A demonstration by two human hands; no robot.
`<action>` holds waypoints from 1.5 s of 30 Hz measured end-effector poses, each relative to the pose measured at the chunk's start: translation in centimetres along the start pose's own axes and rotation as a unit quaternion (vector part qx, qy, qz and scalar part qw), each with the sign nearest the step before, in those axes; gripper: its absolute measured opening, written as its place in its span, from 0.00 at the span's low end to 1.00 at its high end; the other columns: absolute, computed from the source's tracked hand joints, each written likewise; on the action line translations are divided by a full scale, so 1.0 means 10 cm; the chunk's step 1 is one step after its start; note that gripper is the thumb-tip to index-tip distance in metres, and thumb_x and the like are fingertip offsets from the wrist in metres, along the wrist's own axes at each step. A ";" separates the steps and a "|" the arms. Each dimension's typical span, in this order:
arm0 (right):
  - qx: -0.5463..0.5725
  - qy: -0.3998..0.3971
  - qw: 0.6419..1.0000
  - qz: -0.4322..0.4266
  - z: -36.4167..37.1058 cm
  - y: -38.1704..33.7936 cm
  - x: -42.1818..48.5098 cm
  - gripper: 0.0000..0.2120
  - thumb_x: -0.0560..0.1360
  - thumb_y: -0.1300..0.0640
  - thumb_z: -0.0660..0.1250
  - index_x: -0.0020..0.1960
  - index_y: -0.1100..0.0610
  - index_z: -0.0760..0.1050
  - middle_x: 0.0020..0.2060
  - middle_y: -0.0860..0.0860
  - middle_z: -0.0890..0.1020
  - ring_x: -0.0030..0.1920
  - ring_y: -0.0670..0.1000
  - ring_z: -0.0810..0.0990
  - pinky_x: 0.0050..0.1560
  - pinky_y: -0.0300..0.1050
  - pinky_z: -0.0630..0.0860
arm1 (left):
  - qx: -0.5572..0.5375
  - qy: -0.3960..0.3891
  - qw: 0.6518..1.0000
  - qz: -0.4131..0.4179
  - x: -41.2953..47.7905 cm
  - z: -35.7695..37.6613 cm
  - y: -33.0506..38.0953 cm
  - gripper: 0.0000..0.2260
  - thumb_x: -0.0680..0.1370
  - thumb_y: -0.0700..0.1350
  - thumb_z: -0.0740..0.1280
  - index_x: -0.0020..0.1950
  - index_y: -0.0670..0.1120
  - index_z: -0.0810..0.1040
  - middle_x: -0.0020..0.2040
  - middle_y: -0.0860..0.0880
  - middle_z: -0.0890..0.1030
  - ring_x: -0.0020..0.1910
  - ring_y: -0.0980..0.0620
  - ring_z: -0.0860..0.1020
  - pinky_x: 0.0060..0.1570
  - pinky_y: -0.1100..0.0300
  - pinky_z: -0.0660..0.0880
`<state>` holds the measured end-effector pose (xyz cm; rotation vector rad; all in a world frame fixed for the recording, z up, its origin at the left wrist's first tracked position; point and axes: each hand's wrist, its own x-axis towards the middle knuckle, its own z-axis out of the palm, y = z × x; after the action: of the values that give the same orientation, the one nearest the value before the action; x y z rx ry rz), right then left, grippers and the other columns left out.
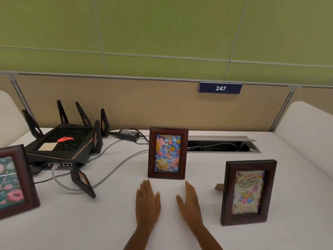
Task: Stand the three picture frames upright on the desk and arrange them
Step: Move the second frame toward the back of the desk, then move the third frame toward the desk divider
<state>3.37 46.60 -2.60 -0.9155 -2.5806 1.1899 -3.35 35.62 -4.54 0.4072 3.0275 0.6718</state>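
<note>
Three dark wooden picture frames stand upright on the white desk (108, 222). The flower frame (167, 153) is in the middle, the Happy Birthday frame (247, 193) to its right and nearer me, and a third frame with pink blooms (14, 181) at the left edge, partly cut off. My left hand (146, 202) and my right hand (189, 202) lie flat, palms facing each other, just in front of the flower frame. Neither touches a frame, and both hold nothing.
A black router (61, 143) with several antennas sits at the back left, with grey and black cables (115, 170) running toward the flower frame. A power adapter (128, 133) lies behind. An open cable slot (221, 146) is at the back right. A partition carries sign 247 (220, 88).
</note>
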 end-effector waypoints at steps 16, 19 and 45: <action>-0.074 0.027 0.953 -0.292 -1.03 0.18 -0.70 0.20 0.78 0.58 0.56 0.69 0.52 0.62 0.71 0.47 0.66 0.70 0.43 0.63 0.66 0.27 0.55 | -0.158 -0.034 0.987 -0.019 -0.68 0.02 0.78 0.24 0.81 0.52 0.52 0.75 0.47 0.54 0.77 0.48 0.55 0.76 0.49 0.55 0.75 0.54 0.52; -0.048 0.067 0.946 -0.313 -1.43 0.25 -0.74 0.17 0.77 0.61 0.59 0.66 0.56 0.68 0.66 0.51 0.73 0.67 0.47 0.69 0.65 0.30 0.60 | -0.220 -0.029 0.975 0.006 -0.81 0.01 1.06 0.22 0.81 0.50 0.54 0.74 0.46 0.58 0.76 0.47 0.61 0.74 0.48 0.60 0.74 0.54 0.56; 0.245 -0.168 0.954 -0.037 -2.35 1.36 0.01 0.18 0.77 0.51 0.58 0.64 0.57 0.67 0.56 0.51 0.75 0.58 0.53 0.75 0.60 0.50 0.72 | -0.310 -0.052 0.948 0.043 -1.11 0.38 1.73 0.18 0.81 0.44 0.53 0.71 0.42 0.61 0.68 0.43 0.72 0.67 0.47 0.71 0.62 0.56 0.73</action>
<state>18.43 68.41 3.26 -0.5406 -2.3262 1.9834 11.93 49.48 -1.20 0.5186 2.5172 1.4790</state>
